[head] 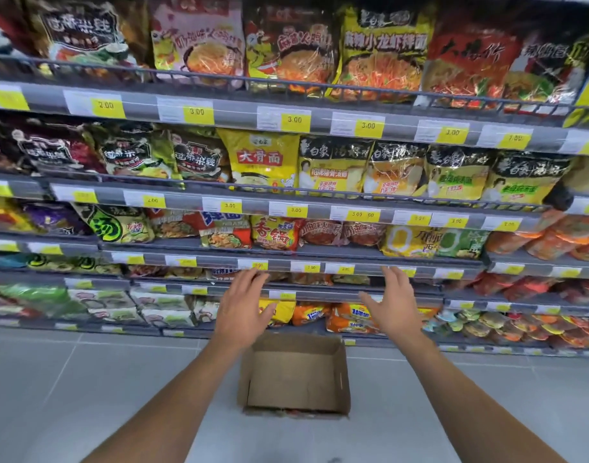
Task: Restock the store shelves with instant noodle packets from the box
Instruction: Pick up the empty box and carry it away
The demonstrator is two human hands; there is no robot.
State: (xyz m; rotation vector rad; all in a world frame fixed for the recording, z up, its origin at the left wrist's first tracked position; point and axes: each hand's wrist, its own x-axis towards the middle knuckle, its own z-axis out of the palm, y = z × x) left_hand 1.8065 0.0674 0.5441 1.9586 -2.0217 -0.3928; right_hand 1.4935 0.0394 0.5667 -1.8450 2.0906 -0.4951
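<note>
1. Head view, looking down a run of grey metal store shelves [319,290]. They are packed with glossy plastic instant noodle packets [269,162] in yellow, red and black. Small yellow price tags [294,120] sit along every rail.
2. Left hand [243,309]: stretched forward with fingers straight and spread, holding nothing. Fingertips are close to a lower shelf rail; cannot tell if they touch it.
3. Right hand [391,305]: also wide open with thumb out, and empty. It is level with the left and well apart from it.
4. Brown cardboard box [296,379]: sits open-topped on the pale grey tiled floor [86,379], between the forearms and just in front of the bottom shelf. Its inside shows mostly bare cardboard. A thin red strip runs along the near wall, possibly the last packets, but too hidden to say.
5. Orange and yellow noodle packets [349,317] lie on the low shelf between the hands, some slumped forward.
6. Judgement: the task looks nearly finished, with the hands between loads.
7. To do this step well:
   - check the box's near wall for leftover packets;
   - lift them flat, one stack per hand;
   - match each packet to its own row and price tag;
   - seat packets behind the rail, faces out;
   - straighten any leaning ones.
</note>
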